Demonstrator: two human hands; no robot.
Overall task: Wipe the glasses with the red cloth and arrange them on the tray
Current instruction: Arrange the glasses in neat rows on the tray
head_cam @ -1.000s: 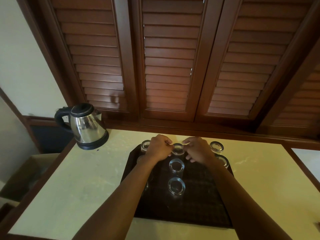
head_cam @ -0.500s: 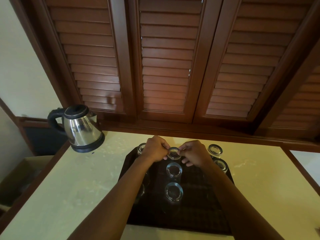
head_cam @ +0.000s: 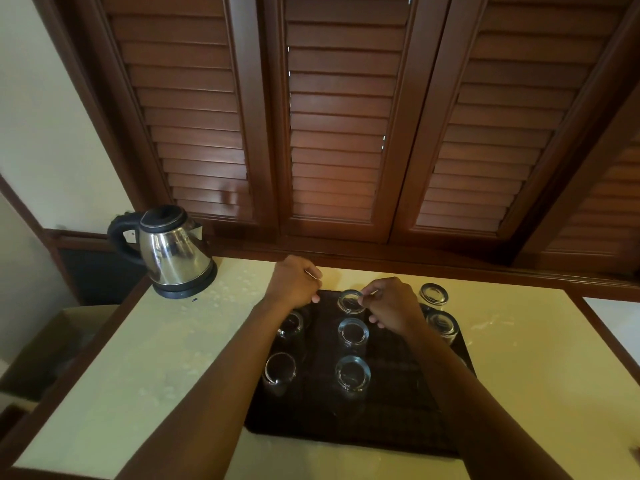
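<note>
Arranging: my right fingers (head_cam: 367, 295) pinched the glass (head_cam: 350, 301) rim; left hand (head_cam: 294, 285) curled, seemingly empty. Next, release.

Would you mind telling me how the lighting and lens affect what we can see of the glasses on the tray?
Head view: dim light leaves the dark tray swallowing the glasses, only rims glinting; the kettle shows bright reflections; wide-angle distortion bends the shutters outward.
</note>
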